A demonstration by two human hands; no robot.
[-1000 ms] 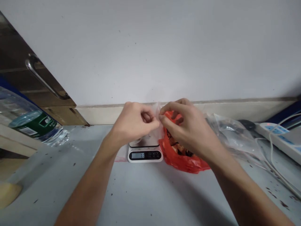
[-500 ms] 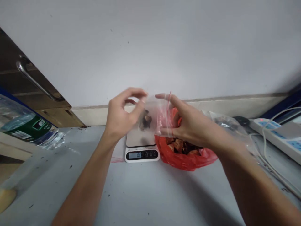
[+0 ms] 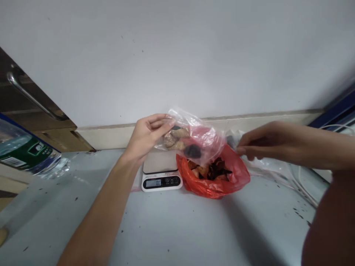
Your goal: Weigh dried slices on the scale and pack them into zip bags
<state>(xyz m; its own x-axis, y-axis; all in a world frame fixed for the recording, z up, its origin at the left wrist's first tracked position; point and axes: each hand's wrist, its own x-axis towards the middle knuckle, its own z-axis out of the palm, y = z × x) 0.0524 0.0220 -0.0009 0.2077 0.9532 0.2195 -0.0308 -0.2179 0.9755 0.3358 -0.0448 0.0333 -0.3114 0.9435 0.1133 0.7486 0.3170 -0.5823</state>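
My left hand (image 3: 148, 135) pinches a clear plastic bag (image 3: 187, 119) by its left end, above the digital scale (image 3: 162, 183). Inside that bag lie several tan and dark dried pieces (image 3: 177, 138); its other end slants over the red plastic bag (image 3: 213, 188). The red bag stands open beside the scale, with brown dried pieces (image 3: 216, 170) in it. At the red bag's right rim, my right hand (image 3: 260, 142) has its fingers curled and pressed together. What they grip, if anything, I cannot make out. The scale's display reads 0.0.
A large water bottle (image 3: 30, 151) leans in from the left, near a cabinet with a metal handle (image 3: 33, 96). More clear plastic (image 3: 267, 165) and white cables (image 3: 305, 190) lie at the right. The wall (image 3: 177, 66) rises behind the grey tabletop (image 3: 155, 225).
My right hand has left the clear bag's mouth and moved right, closing its fingers. The clear bag now tilts down to the right, its pieces showing more plainly. The view has shifted slightly.
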